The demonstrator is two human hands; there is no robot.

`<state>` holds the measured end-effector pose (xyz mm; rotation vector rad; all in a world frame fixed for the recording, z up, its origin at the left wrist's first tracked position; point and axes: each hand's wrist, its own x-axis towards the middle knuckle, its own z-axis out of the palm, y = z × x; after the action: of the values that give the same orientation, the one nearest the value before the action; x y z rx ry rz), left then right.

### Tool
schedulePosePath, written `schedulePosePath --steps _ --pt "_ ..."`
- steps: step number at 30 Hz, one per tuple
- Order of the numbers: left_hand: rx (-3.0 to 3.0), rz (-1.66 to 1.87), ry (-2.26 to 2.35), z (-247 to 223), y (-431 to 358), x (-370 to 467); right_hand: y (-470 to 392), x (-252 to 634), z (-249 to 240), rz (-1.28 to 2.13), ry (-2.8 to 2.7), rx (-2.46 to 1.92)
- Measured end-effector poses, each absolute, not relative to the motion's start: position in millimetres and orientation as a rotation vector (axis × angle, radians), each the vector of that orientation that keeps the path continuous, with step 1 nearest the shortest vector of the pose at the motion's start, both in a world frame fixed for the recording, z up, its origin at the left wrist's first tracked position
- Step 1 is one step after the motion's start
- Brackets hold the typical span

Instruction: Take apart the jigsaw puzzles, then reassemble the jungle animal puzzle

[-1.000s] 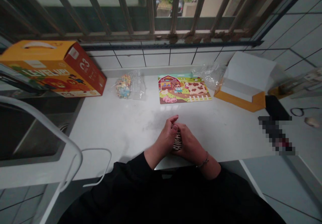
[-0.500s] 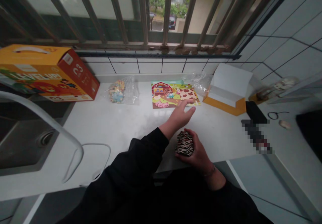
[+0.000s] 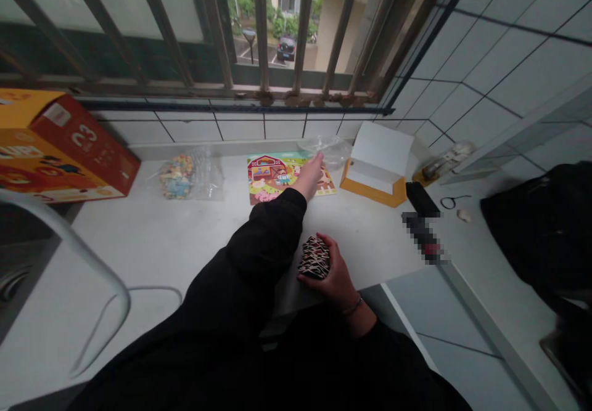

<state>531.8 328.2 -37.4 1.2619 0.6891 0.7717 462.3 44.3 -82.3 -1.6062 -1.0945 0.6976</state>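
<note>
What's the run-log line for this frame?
right hand: holds pale-edged stack | left hand: over farm picture, contact unclear | open box: right of picture

White counter (image 3: 139,238) bearing farm picture (image 3: 274,178)

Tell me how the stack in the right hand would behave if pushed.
The stack would probably fan or shear rather than move as one block, since its many thin layers lie unevenly and no band shows. Pieces might slide out leftward, as the right hand leaves that side uncovered. It seems unlikely to roll, its outline being blocky.
</note>
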Motion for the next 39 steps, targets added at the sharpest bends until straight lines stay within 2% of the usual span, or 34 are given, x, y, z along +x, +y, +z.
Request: schedulePosePath --steps 6,10,13,18,25,34,39 --pt "1.230 0.886 0.890 -36.3 332.6 423.2 42.5 463.5 -85.6 0.783 -1.083 -1.544" --pt "1.697 0.828 1.150 -44.7 297.1 328.8 41.3 462.6 -84.1 0.824 -1.095 -1.510" --pt "2.172 0.868 1.111 -47.7 266.3 287.8 41.1 461.1 -81.0 0.810 -1.154 -1.519" --pt "2.549 0.717 1.075 -46.5 245.4 281.5 40.9 459.2 -75.7 0.751 -1.342 -1.526" --pt "2.652 0.597 1.140 -33.7 240.9 288.4 42.7 446.6 -56.8 0.972 -1.294 -1.325" --pt "2.276 0.556 1.014 -10.1 187.7 265.2 71.7 461.3 -29.8 0.963 -1.323 -1.212" --pt "2.113 0.607 1.038 -2.3 171.0 258.8 80.1 469.6 -45.0 0.669 -1.358 -1.413"
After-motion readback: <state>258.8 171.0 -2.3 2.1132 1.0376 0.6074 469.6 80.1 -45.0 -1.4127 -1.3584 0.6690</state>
